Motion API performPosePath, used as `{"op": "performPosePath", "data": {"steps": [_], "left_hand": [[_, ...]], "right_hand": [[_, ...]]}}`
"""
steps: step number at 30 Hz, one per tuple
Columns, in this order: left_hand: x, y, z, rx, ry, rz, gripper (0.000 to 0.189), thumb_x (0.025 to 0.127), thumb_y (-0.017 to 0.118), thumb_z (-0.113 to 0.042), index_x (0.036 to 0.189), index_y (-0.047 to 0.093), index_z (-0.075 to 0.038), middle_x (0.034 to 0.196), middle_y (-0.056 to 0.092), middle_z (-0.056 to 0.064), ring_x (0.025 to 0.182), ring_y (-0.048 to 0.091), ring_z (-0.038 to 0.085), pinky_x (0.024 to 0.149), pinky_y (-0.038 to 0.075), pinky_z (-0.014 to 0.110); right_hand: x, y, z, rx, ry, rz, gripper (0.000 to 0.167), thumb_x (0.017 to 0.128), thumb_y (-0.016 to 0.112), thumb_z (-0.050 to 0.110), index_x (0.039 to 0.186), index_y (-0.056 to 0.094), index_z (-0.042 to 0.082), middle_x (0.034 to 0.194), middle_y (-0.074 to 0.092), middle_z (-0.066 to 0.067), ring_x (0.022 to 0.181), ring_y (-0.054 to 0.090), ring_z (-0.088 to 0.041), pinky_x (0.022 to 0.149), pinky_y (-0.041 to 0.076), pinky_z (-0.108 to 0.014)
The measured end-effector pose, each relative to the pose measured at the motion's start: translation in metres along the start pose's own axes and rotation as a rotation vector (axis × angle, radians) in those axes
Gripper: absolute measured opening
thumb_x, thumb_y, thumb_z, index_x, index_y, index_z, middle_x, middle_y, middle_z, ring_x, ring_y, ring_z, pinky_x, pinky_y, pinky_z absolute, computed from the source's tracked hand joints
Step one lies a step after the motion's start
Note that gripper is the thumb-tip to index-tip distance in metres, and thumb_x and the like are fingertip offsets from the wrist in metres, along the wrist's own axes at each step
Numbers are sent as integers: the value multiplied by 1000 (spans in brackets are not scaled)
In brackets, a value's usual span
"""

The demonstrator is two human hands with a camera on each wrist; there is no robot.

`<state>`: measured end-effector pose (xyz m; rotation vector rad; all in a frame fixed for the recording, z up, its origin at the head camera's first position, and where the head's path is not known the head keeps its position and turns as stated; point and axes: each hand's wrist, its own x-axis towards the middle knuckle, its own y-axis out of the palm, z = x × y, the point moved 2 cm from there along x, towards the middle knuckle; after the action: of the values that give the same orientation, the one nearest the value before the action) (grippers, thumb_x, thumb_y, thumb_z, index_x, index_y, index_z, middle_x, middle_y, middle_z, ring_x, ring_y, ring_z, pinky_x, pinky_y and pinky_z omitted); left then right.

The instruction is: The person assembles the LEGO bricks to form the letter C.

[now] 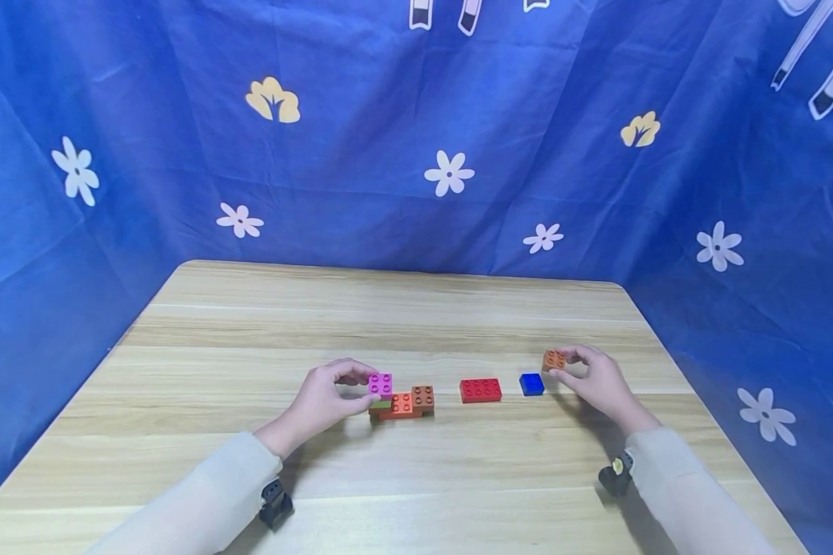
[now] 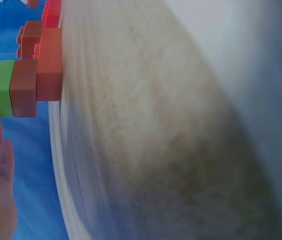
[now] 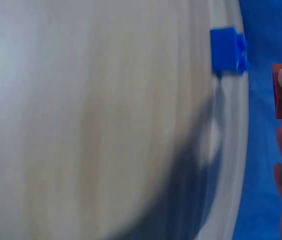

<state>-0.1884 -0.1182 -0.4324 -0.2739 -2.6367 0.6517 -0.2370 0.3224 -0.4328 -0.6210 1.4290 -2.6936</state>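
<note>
With thumb and fingers, my left hand [image 1: 325, 397] pinches the magenta brick [image 1: 380, 385] at the top of a small stack. Under it come a green brick [image 2: 0, 89], a brown brick [image 2: 24, 89] and a long orange brick [image 1: 403, 405] lying on the table. A second brown brick [image 1: 423, 398] sits on the orange one's other end. On the right side, my right hand [image 1: 600, 385] grips an orange-brown brick [image 1: 552, 361] between thumb and fingers. It is held above the table, close to a blue brick [image 1: 531, 384]; the right wrist view shows the thumb across it.
Between the stack and the blue brick lies a long red brick [image 1: 480, 390]. The wooden table [image 1: 403, 493] is bounded by a blue patterned curtain [image 1: 361, 193] at the back and sides. A dark wrist camera [image 1: 275, 505] hangs under the left sleeve.
</note>
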Motion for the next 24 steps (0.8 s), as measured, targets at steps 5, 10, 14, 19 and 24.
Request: {"op": "performPosePath", "data": {"steps": [5, 10, 14, 19, 24], "left_hand": [[-1, 0, 0, 8, -7, 0, 33, 72, 82, -6, 102, 68, -7, 98, 69, 2, 89, 65, 24, 83, 53, 43], [-1, 0, -1, 15, -13, 1, 33, 72, 81, -7, 102, 68, -8, 99, 69, 2, 89, 64, 22, 83, 54, 40], [0, 0, -3, 14, -4, -1, 33, 72, 81, -7, 102, 68, -7, 98, 69, 2, 89, 65, 21, 83, 54, 39], [0, 0, -3, 12, 4, -4, 33, 72, 81, -5, 102, 68, -6, 98, 69, 2, 88, 65, 20, 83, 54, 38], [-1, 0, -1, 12, 1, -3, 33, 72, 81, -4, 102, 68, -7, 99, 69, 3, 88, 65, 21, 83, 54, 39]], "right_hand": [[10, 8, 22, 46, -34, 20, 39, 79, 79, 23, 112, 66, 7, 97, 64, -7, 93, 60, -27, 78, 51, -48], [17, 20, 43, 110, -60, 58, 39, 79, 79, 25, 112, 66, 8, 101, 65, -6, 96, 60, -27, 76, 52, -49], [20, 28, 61, 119, -104, 84, 40, 79, 80, 26, 113, 66, 9, 101, 65, -4, 95, 61, -26, 68, 53, -42], [24, 40, 85, 154, -151, 118, 39, 78, 80, 23, 112, 67, 11, 99, 64, -1, 92, 61, -25, 62, 51, -37], [28, 51, 110, 208, -195, 156, 40, 77, 81, 24, 113, 67, 12, 101, 63, 3, 94, 59, -17, 81, 50, -47]]}}
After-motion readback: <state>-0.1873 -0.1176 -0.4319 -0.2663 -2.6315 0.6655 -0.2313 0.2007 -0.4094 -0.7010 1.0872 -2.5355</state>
